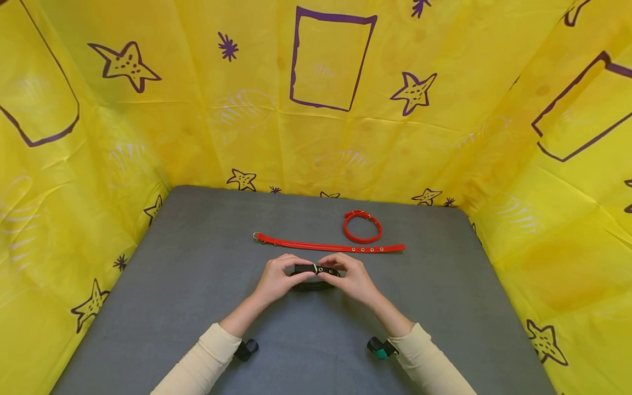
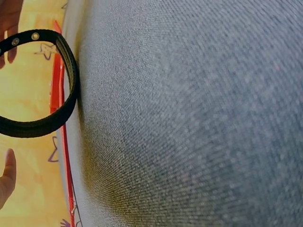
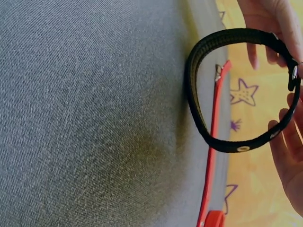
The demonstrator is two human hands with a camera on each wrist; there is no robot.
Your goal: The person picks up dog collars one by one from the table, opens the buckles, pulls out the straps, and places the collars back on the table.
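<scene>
A black collar (image 1: 312, 286) with metal eyelets is bent into a loop between my two hands. My left hand (image 1: 277, 280) pinches it by the buckle on the left side, thumb below and fingers above. On the right, my right hand (image 1: 353, 280) pinches the strap near its eyelets. The right wrist view shows the black collar (image 3: 191, 90) as a ring, its overlapping ends at the fingertips and its lower edge right at the table surface. Just beyond the hands lies a straight red collar (image 1: 316, 246), with a metal ring at its left end and eyelets toward the right.
Behind the straight collar, a second red collar (image 1: 362, 240) lies buckled into a loop. The table (image 1: 197, 236) has a grey cloth top. Yellow curtains (image 1: 197, 126) with purple starfish drawings stand around its back and sides. Dark straps (image 1: 246, 350) show at the wrists.
</scene>
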